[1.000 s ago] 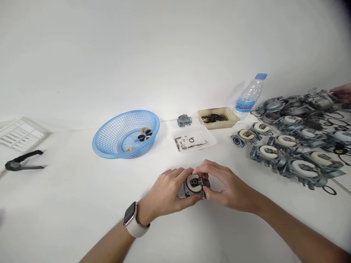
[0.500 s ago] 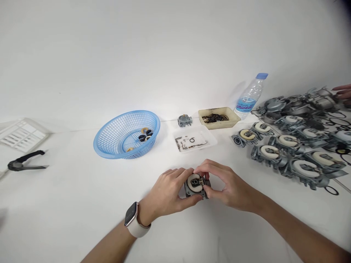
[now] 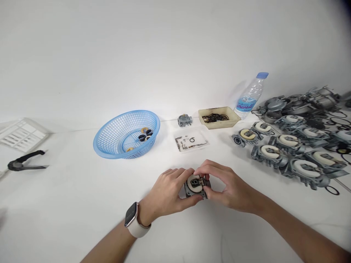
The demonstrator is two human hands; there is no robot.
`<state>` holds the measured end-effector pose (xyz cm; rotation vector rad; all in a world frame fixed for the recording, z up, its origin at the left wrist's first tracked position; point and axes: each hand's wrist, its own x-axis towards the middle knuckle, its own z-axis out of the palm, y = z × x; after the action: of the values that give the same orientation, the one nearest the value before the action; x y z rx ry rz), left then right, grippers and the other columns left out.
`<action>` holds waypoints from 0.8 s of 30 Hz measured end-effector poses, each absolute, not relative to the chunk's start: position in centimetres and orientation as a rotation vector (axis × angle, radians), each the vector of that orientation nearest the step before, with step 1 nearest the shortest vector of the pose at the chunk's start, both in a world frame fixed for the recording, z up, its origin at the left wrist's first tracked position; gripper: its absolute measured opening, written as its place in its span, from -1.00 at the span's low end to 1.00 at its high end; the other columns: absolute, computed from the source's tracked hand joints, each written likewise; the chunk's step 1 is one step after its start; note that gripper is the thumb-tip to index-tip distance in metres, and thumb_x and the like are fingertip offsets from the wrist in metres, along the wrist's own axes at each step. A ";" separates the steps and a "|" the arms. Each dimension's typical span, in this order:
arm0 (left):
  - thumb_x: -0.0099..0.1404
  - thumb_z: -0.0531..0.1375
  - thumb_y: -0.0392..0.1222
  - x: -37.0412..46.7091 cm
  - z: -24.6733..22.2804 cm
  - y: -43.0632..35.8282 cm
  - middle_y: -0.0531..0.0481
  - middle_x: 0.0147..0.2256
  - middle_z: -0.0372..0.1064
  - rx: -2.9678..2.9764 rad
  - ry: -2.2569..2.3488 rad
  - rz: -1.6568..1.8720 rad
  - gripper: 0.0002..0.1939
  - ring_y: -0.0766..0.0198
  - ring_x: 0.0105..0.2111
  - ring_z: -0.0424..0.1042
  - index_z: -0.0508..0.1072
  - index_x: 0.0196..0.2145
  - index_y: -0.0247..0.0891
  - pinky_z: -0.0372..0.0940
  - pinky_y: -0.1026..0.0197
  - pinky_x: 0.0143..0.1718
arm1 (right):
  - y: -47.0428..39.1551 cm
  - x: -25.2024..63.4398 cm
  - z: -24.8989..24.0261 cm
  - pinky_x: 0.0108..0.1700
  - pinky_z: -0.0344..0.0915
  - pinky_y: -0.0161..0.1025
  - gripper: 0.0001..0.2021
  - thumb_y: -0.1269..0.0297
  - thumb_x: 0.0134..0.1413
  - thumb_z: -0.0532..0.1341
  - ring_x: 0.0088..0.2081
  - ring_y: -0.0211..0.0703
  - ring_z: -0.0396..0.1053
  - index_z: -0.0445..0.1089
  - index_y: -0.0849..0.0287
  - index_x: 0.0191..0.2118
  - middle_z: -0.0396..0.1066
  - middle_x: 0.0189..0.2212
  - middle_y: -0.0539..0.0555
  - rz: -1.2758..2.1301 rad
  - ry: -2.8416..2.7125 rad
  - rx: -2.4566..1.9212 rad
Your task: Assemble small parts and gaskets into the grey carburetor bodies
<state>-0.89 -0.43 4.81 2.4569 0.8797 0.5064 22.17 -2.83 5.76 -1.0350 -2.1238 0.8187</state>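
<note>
A grey metal carburetor (image 3: 189, 193) with a white C-shaped float (image 3: 194, 187) on its upper face sits between my hands on the white table. My left hand (image 3: 171, 191) grips it from the left, thumb along the near side and fingers along the far side. From the right, my right hand (image 3: 226, 186) closes on it, thumb and fingertips at the end where the float's hinge is. Whether those fingertips pinch a small part, I cannot make out. Just beyond lies a shallow clear tray (image 3: 204, 133) with tiny metal parts and a black ring.
A blue plastic basket (image 3: 100, 137) holds a few rings. Behind stand another carburetor (image 3: 184, 120), a cream tub (image 3: 219, 124) of black rings and a water bottle (image 3: 248, 98). Several carburetors (image 3: 270, 152) crowd the right side. Far left are a white rack (image 3: 24, 135) and a black clamp-like tool (image 3: 20, 165).
Another person's hand at the far right edge has gone out of view. My hands and the carburetor have hardly moved.
</note>
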 end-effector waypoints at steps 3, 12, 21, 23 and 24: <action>0.36 0.26 0.06 -0.9 4.8 -0.4 -0.02 -0.21 0.47 2.467 0.884 0.505 -0.57 0.10 -0.26 0.46 0.32 0.07 -0.16 0.31 0.08 -0.22 | -2.8 22.1 5.7 -0.09 0.37 -0.14 -0.62 0.55 0.10 0.17 -0.21 -0.13 0.34 0.37 0.03 0.00 0.35 -0.22 0.03 0.831 -2.115 -1.045; 0.36 0.27 0.07 -0.8 4.7 -0.4 0.02 -0.22 0.46 2.491 0.902 0.507 -0.59 0.10 -0.26 0.45 0.30 0.04 -0.13 0.30 0.08 -0.22 | -2.8 22.3 6.2 -0.04 0.34 -0.17 -0.59 0.56 0.09 0.20 -0.13 -0.14 0.37 0.37 0.02 0.03 0.37 -0.18 0.01 0.870 -2.139 -1.069; 0.36 0.28 0.06 -0.9 4.5 -0.4 0.01 -0.21 0.46 2.478 0.896 0.517 -0.57 0.11 -0.26 0.46 0.29 0.05 -0.14 0.32 0.08 -0.20 | -2.8 22.4 6.1 -0.07 0.33 -0.22 -0.64 0.59 0.10 0.19 -0.15 -0.18 0.38 0.43 0.02 -0.06 0.38 -0.19 0.00 0.871 -2.165 -1.054; 0.36 0.28 0.05 -0.9 4.4 -0.4 0.01 -0.21 0.46 2.479 0.891 0.518 -0.57 0.11 -0.26 0.46 0.29 0.06 -0.14 0.32 0.08 -0.20 | -2.8 22.4 6.0 -0.05 0.33 -0.22 -0.62 0.59 0.09 0.20 -0.14 -0.18 0.38 0.43 0.02 -0.05 0.38 -0.18 0.00 0.875 -2.167 -1.055; 0.36 0.28 0.05 -0.9 4.4 -0.4 0.01 -0.21 0.46 2.480 0.890 0.520 -0.57 0.11 -0.26 0.45 0.28 0.06 -0.14 0.32 0.07 -0.20 | -2.7 22.4 6.0 -0.04 0.32 -0.22 -0.62 0.59 0.09 0.20 -0.13 -0.17 0.38 0.43 0.01 -0.04 0.38 -0.17 0.00 0.875 -2.167 -1.055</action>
<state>-0.86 -0.41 4.42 2.4804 0.8899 0.5204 22.42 -2.74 6.00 -1.0547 -2.1665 0.8745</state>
